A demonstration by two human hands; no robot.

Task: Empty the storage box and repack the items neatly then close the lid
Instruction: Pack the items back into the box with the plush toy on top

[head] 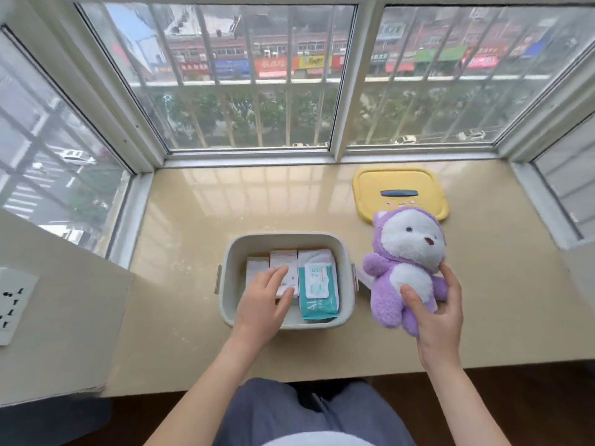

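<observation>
Left hand (267,297): our fingers lie flat on the white cartons (283,262), likely squaring them up.
Storage box (283,237): middle of the counter (180,220), open; wipes pack (318,284) inside, on the right.
Right hand (441,320): we're gripping the purple plush (405,252) just beside the box, probably next in.
Lid (399,180): parked behind.

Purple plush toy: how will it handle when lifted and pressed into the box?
Probably soft and squashy: the plush toy is fuzzy fabric. Likely light for its bulk, since the right hand alone holds it. Limbs may flop; slipping seems unlikely.
</observation>
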